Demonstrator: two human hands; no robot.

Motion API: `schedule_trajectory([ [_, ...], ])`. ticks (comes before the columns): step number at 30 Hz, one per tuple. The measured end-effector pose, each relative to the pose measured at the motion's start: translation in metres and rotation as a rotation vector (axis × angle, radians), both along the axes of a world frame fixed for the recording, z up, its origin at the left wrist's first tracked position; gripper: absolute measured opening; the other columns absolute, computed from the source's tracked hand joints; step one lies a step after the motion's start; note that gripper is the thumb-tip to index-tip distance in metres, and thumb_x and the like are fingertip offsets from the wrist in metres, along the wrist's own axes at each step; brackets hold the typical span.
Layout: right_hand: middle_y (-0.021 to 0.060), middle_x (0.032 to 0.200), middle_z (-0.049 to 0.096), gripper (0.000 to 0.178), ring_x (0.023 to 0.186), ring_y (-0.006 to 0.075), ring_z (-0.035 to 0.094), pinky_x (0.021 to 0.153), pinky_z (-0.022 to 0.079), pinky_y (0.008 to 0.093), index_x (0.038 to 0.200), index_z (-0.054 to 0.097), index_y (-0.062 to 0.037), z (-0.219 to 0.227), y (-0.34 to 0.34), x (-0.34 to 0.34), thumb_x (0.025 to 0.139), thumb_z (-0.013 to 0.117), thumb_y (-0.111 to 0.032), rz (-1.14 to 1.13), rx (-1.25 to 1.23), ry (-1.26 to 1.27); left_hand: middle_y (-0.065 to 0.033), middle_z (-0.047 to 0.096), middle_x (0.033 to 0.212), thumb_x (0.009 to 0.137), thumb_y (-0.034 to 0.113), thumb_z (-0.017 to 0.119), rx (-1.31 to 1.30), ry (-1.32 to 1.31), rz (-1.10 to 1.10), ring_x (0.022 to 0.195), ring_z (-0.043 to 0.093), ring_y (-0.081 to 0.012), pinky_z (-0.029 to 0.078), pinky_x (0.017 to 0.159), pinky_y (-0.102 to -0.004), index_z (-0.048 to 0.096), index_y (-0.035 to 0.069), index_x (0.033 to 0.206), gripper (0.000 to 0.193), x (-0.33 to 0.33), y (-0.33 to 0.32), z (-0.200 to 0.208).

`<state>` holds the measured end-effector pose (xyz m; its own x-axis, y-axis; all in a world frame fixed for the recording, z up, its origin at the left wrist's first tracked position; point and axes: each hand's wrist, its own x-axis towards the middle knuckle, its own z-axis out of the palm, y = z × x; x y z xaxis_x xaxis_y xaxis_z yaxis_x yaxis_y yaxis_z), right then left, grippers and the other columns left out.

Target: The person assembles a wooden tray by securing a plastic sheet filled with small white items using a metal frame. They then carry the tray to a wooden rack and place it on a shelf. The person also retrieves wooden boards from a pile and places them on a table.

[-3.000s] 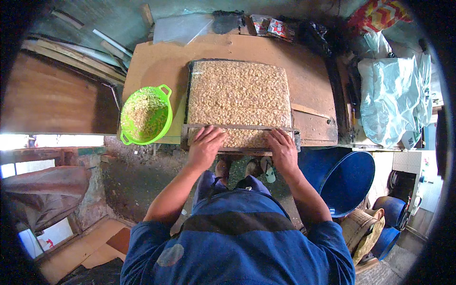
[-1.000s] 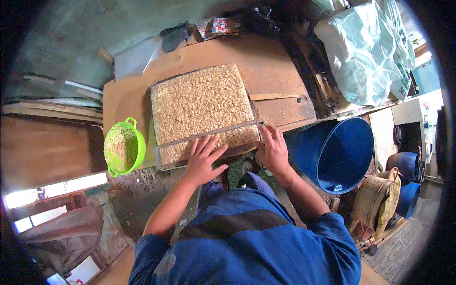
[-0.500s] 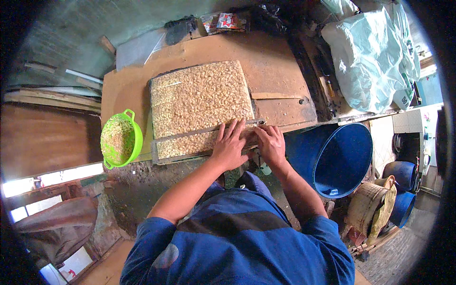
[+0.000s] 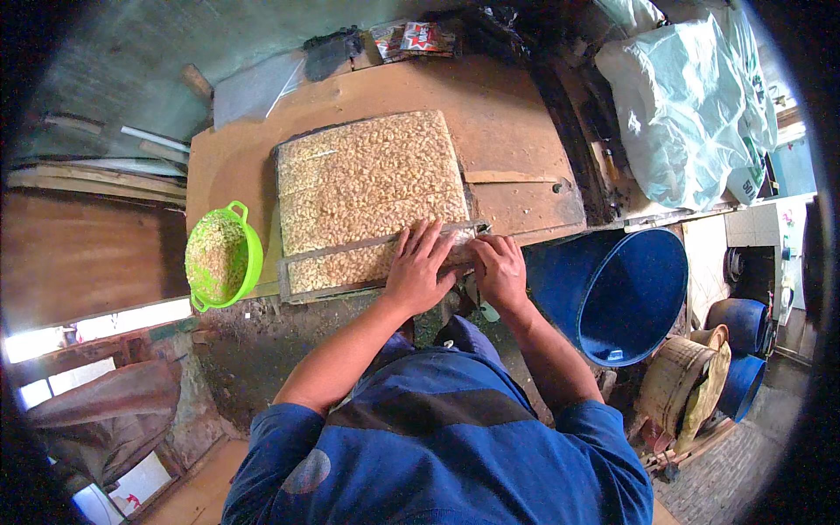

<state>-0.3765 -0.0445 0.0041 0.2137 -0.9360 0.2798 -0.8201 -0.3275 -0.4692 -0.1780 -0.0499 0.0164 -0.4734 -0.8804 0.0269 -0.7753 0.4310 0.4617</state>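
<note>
A wide flat slab of pale beans, apparently under clear plastic, lies on the wooden table. A narrow greyish strip crosses it near its front edge. My left hand lies palm down on the slab's near right part, fingers spread and pointing away from me. At the near right corner, my right hand has its fingers curled together on the edge of the clear plastic. What lies under its fingertips is partly hidden.
A bright green colander with loose beans stands left of the slab. A thin wooden strip lies on the table to the right. Beyond the table's right edge are a large blue barrel and a pale plastic-wrapped bundle.
My left hand has shifted slightly left, away from my right. More clear plastic shows between the two hands. My right hand has barely moved.
</note>
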Motion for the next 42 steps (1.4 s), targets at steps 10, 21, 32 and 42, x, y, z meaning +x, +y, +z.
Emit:
schedule_trajectory([
  [10, 0.0148, 0.126, 0.058, 0.041, 0.122, 0.0332, 0.051, 0.102, 0.039, 0.046, 0.127, 0.056, -0.0053, 0.025, -0.006, 0.023, 0.087, 0.06, -0.017, 0.119, 0.032, 0.021, -0.0184, 0.05, 0.139, 0.088, 0.036, 0.06, -0.047, 0.052, -0.116, 0.139, 0.034, -0.0369, 0.019, 0.116, -0.0525, 0.066, 0.005, 0.105, 0.036, 0.027, 0.01, -0.017],
  [21, 0.0115, 0.126, 0.057, 0.042, 0.124, 0.0326, 0.049, 0.106, 0.036, 0.0494, 0.126, 0.058, -0.0088, 0.022, 0.031, 0.038, 0.086, 0.062, -0.021, 0.105, 0.018, 0.187, -0.0135, 0.042, 0.148, 0.092, 0.039, 0.055, -0.073, 0.068, -0.002, 0.141, 0.03, -0.0369, 0.013, 0.118, -0.0533, 0.059, 0.017, 0.13, 0.044, 0.069, 0.037, -0.003],
  [32, 0.0131, 0.129, 0.056, 0.041, 0.125, 0.0323, 0.048, 0.103, 0.04, 0.0452, 0.121, 0.06, -0.0066, 0.002, 0.017, 0.101, 0.08, 0.06, -0.008, 0.276, 0.043, 0.08, -0.0146, 0.041, 0.148, 0.084, 0.033, 0.062, -0.059, 0.062, 0.057, 0.142, 0.029, -0.0357, 0.017, 0.117, -0.0516, 0.068, 0.004, 0.106, 0.037, 0.108, 0.046, 0.004],
  [42, 0.0119, 0.125, 0.059, 0.04, 0.123, 0.0297, 0.05, 0.101, 0.042, 0.0433, 0.12, 0.062, -0.0079, 0.02, 0.024, 0.093, 0.08, 0.063, -0.009, 0.249, 0.041, 0.131, -0.0134, 0.045, 0.145, 0.091, 0.04, 0.057, -0.102, 0.02, 0.049, 0.14, 0.032, -0.0364, 0.019, 0.116, -0.0522, 0.058, 0.016, 0.133, 0.049, 0.122, 0.051, -0.004],
])
